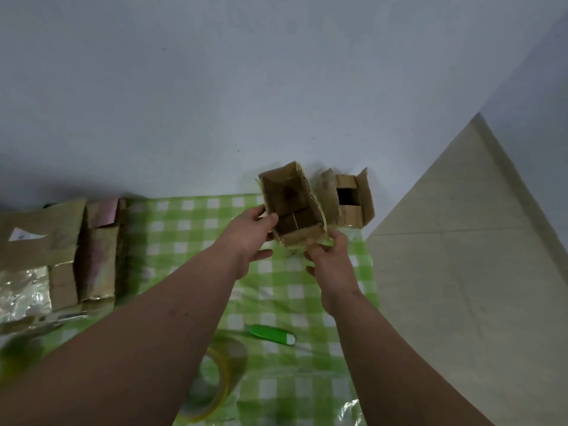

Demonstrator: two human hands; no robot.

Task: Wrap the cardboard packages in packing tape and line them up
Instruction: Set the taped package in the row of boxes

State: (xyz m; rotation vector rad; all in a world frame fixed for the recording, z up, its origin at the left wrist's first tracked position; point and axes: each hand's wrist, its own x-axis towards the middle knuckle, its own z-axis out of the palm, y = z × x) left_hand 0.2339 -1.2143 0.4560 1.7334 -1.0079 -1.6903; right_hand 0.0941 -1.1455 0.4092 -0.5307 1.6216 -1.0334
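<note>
An open cardboard box [292, 204] with taped outer sides stands at the far end of the green checked cloth [276, 287]. My left hand [249, 238] grips its left wall, thumb over the rim. My right hand [329, 259] pinches its near right corner. A second open taped box [350, 198] stands right beside it. Several taped cardboard packages [61, 256] lie at the far left. A roll of clear packing tape [215, 382] lies near me, partly hidden by my left forearm.
A green utility knife [272, 333] lies on the cloth between my forearms. A white wall [246, 87] rises just behind the boxes. Beige floor tiles [476, 256] show past the cloth's right edge. Crinkled plastic [21, 290] covers the nearest left package.
</note>
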